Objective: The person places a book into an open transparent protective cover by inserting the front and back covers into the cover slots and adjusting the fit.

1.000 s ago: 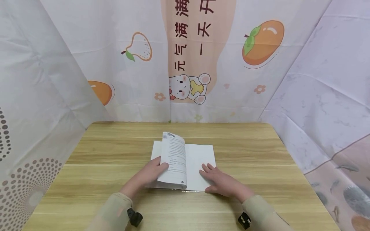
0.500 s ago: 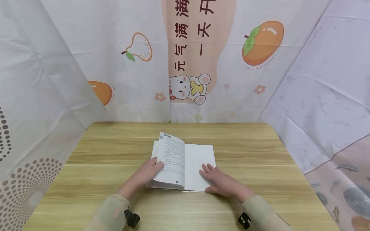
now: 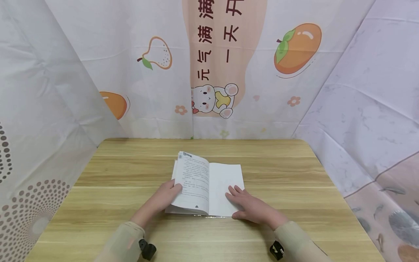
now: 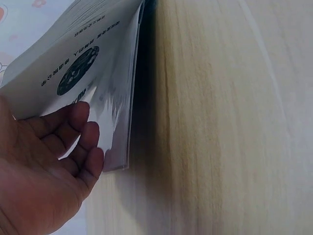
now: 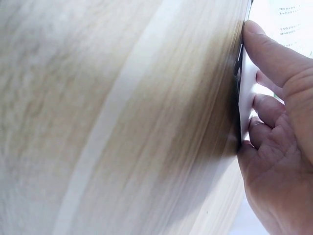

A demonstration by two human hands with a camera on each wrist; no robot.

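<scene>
Okay, so the book [image 3: 225, 178] is laid open on the wooden table [image 3: 278, 163], a bit below mid-frame in the head view. Its raised printed pages [image 3: 196, 178] are pinched at the left edge by the left hand [image 3: 165, 194], thumb on top, fingers curled behind. The blank-looking right page is just covered at lower right by the right hand [image 3: 250, 205], fingers spread, nothing gripped.
</scene>
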